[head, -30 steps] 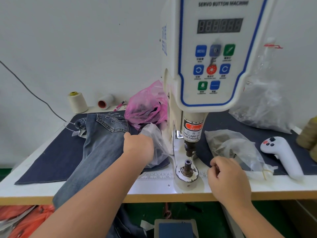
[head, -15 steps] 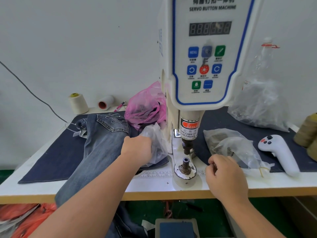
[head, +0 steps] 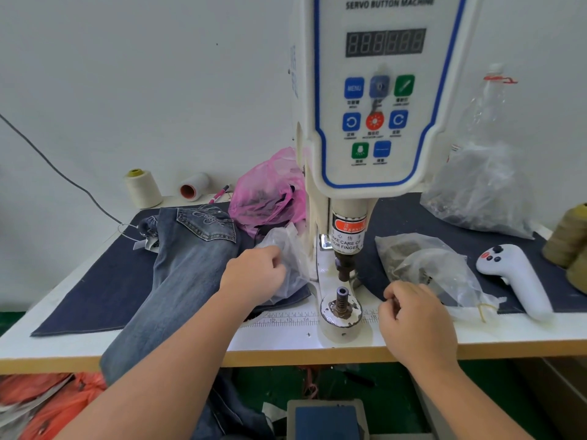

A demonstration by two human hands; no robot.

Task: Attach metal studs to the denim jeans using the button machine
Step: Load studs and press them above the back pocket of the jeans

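Faded blue jeans point(head: 190, 265), pink bag point(head: 266, 192), white/blue machine point(head: 374, 90).

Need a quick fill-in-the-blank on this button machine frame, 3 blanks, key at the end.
1. The left hand reaches into a clear ___ bag beside the machine.
2. The jeans lie to the ___ of the machine's lower die.
3. The white handheld controller lies on the ___ side of the table.

Missing: plastic; left; right

Two bare forearms reaching forward, hands apart

The left hand point(head: 254, 274) is lying knuckles up with fingers curling into a clear plastic bag point(head: 290, 262); the right hand point(head: 416, 319) is sitting lower, fingers curling tight with fingertips pinching together, any contents hidden
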